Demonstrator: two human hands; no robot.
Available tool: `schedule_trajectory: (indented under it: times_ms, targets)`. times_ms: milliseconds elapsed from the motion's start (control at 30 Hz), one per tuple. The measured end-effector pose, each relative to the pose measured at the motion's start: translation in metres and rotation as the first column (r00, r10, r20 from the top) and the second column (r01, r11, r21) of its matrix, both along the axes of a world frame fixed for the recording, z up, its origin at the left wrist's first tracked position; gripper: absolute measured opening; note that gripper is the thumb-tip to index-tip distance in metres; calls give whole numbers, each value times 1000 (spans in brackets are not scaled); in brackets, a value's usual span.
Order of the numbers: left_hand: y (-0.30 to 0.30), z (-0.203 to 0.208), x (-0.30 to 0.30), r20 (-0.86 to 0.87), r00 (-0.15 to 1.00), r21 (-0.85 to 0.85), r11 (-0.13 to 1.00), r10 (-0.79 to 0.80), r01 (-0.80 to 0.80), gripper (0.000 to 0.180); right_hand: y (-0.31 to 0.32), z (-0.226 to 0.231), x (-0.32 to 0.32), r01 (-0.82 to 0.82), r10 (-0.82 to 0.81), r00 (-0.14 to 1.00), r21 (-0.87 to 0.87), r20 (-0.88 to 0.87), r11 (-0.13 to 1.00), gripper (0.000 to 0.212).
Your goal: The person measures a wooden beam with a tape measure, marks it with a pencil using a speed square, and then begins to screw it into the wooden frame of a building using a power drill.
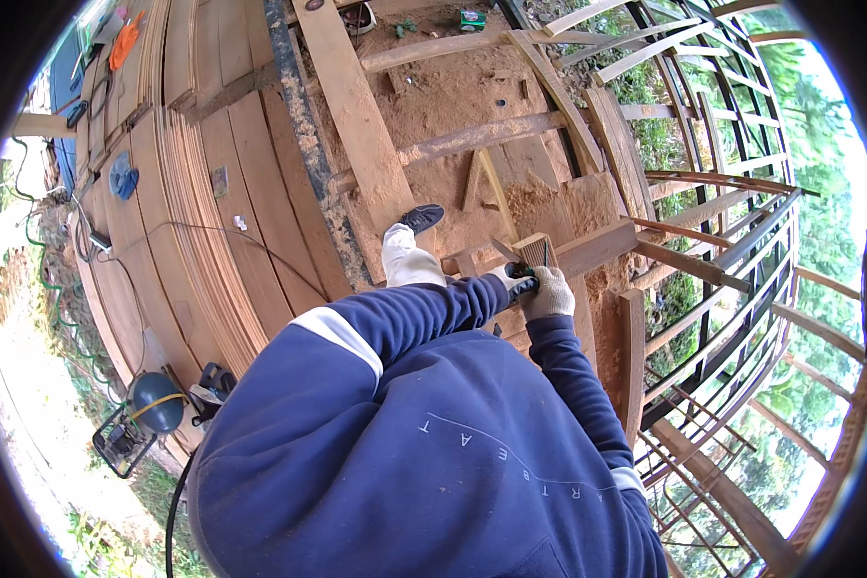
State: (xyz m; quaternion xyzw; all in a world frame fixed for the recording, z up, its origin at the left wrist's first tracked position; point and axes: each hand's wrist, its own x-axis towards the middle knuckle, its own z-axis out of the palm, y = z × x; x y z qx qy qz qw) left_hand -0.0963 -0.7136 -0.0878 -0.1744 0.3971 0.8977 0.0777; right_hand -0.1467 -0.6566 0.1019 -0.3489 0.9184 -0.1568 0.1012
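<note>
Both my hands are gloved and close together at the end of a wooden beam (597, 248), beside a short block with a ribbed face (533, 249). My left hand (511, 278) is closed round a small dark tool (523, 280), whose kind I cannot make out. A thin flat strip (506, 251) sticks out just above it. My right hand (551, 293), in a light knitted glove, has its fingers curled against the block. A slim dark stick (546, 253) rises at its fingertips. The fingers partly hide what they grip.
Long boards lie stacked (246, 164) to the left, with a blue cloth (122, 176) and an orange cloth (125, 40) on them. A cable crosses the boards. A machine with a dark round tank (156, 402) stands lower left. Sawdust-covered beams (482, 138) span ahead; a slatted frame (722, 250) stands right.
</note>
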Motion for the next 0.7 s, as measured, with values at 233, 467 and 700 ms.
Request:
schedule_trajectory:
  times_ms: [233,467,700]
  targets:
    - [13,19,0,195,977,-73,994,88,-75,36,11,-1,6,65,-65,998,17,20,998,21]
    - [13,0,1,149,982,35,992,114,-121,31,24,8,13,-41,40,999,78,14,996,18]
    - [-16,92,18,241,964,-306,952,110,-32,52,26,17,15,-61,61,997,-5,-49,998,15]
